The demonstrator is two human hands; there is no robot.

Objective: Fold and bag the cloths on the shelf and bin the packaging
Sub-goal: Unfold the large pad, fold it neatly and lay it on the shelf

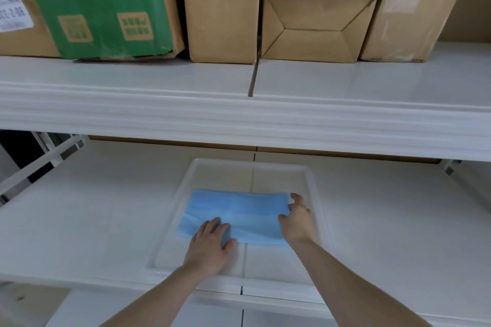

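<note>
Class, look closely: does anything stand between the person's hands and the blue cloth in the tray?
Nothing visible does. The left hand lies flat on the blue cloth, and the right hand touches its right edge inside the tray.

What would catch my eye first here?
A bright blue cloth lies in a clear tray on the white lower shelf, the left hand flat on it, the right hand at its right edge. Above, a green box stands among brown cartons.
</note>
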